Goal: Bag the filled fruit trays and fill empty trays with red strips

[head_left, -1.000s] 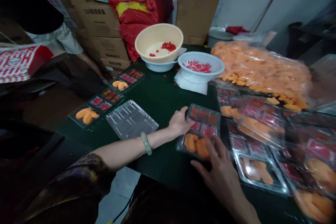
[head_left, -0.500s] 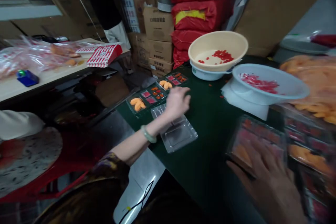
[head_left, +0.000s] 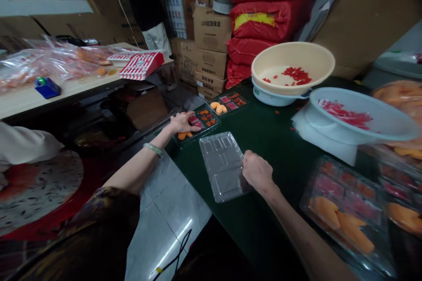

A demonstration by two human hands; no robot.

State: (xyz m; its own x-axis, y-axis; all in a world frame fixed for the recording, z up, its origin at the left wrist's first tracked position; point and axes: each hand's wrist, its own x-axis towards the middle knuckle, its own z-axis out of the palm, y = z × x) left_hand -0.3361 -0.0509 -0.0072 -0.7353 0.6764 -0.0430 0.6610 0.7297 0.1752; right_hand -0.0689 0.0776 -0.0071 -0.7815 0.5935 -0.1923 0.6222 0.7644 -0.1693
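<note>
My right hand (head_left: 259, 170) is closed on the right edge of a clear plastic lid (head_left: 219, 167), which has moulded compartments and rests on the dark green table. My left hand (head_left: 183, 124) reaches over a filled compartment tray (head_left: 208, 116), its thumb and fingers apart around the pink pieces. Orange, folded cookie-like pieces (head_left: 185, 135) show partly beneath that hand. Just behind it lies a second filled tray (head_left: 227, 103) with similar orange, pink and red-brown contents. To the right of my forearm sits a covered filled tray (head_left: 346, 210).
A cream basin (head_left: 293, 63) with red pieces stands on a blue one at the back. Beside it, a pale blue basin (head_left: 362, 114) holds pink-red packets. Another table (head_left: 20, 104) with plastic bags is at left; a person (head_left: 138, 4) stands behind. Stacked cartons (head_left: 211, 30) are farther back.
My left hand has moved left from above the clear lid onto the filled tray. My right hand has left the covered tray at right and taken hold of the lid's edge.
</note>
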